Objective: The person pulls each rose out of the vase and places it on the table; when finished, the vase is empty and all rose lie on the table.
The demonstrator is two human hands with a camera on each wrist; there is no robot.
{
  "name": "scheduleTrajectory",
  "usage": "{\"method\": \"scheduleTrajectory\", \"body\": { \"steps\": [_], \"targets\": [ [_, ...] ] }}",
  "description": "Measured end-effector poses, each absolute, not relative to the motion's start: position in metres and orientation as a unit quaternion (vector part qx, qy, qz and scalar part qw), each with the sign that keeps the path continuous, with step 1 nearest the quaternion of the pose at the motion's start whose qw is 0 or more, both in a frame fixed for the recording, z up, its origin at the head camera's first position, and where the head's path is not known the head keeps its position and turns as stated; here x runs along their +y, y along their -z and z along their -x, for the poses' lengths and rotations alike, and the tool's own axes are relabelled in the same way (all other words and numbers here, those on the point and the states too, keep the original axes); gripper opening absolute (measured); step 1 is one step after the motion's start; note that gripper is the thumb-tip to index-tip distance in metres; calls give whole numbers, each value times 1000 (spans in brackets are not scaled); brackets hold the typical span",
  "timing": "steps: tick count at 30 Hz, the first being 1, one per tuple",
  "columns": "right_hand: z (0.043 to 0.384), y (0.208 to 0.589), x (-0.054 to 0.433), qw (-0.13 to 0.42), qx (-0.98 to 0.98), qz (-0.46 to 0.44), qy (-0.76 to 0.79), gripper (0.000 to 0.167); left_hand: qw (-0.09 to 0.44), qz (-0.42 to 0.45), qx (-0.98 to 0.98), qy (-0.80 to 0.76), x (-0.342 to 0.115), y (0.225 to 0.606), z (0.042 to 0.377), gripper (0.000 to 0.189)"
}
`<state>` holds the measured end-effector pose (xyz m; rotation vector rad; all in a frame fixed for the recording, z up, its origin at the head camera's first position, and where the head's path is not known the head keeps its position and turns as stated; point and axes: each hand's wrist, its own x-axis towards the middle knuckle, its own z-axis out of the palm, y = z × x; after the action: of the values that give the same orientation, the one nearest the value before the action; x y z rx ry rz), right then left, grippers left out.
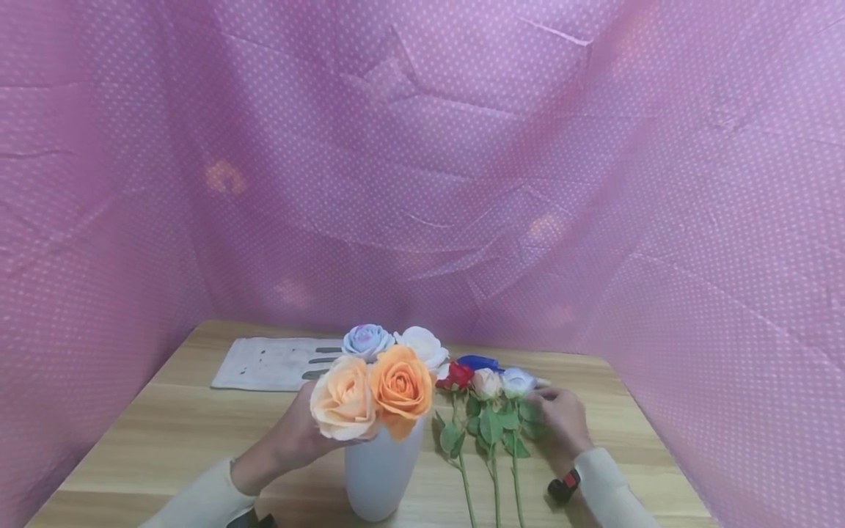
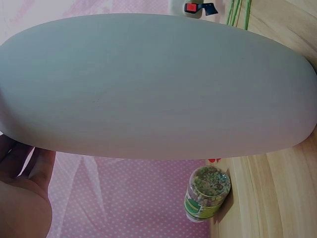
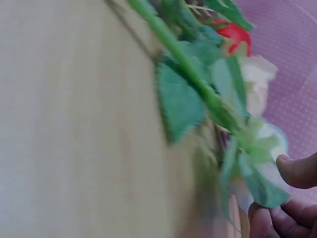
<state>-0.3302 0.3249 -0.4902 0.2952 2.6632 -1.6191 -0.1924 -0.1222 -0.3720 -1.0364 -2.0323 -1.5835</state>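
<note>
A tall white vase (image 1: 383,477) stands near the table's front and holds a peach rose (image 1: 345,400), an orange rose (image 1: 401,383), a white rose (image 1: 422,346) and a pale blue rose (image 1: 367,342). My left hand (image 1: 297,433) grips the vase near its top, its fingers partly hidden behind the peach bloom. On the right lie a red rose (image 1: 457,375), a pale pink rose (image 1: 488,383) and a bluish-white rose (image 1: 518,382) with leafy green stems. My right hand (image 1: 561,418) pinches the bluish-white rose at its bloom, thumb (image 3: 297,171) on the petals, fingers below.
At the back left lies a whitish cloth (image 1: 271,363) with dark finger-like strips. A blue object (image 1: 478,362) sits behind the laid-out roses. In the left wrist view a jar (image 2: 210,186) of small pebbles stands on the table. Pink dotted fabric (image 1: 422,183) encloses the table.
</note>
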Motion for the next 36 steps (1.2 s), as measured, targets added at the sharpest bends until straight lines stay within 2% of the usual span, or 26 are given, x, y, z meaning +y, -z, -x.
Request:
{"method": "scheduleTrajectory", "body": {
  "steps": [7,13,19,27,36],
  "targets": [
    [338,465,340,-70,878,-113,460,42,179,376,-711,567,-122,372,192,71],
    [349,425,347,-128,782,-144,593,43,185,377,-716,557,-122,371,193,71],
    [356,385,345,-201,643,-105,732,30,192,366,-726,549,-122,370,191,70],
    [358,334,333,-238,574,-48,782,38,191,373,-719,554,-121,372,193,71],
    [341,289,284,-241,547,45,800,43,205,385,-714,547,-119,371,198,68]
  ]
}}
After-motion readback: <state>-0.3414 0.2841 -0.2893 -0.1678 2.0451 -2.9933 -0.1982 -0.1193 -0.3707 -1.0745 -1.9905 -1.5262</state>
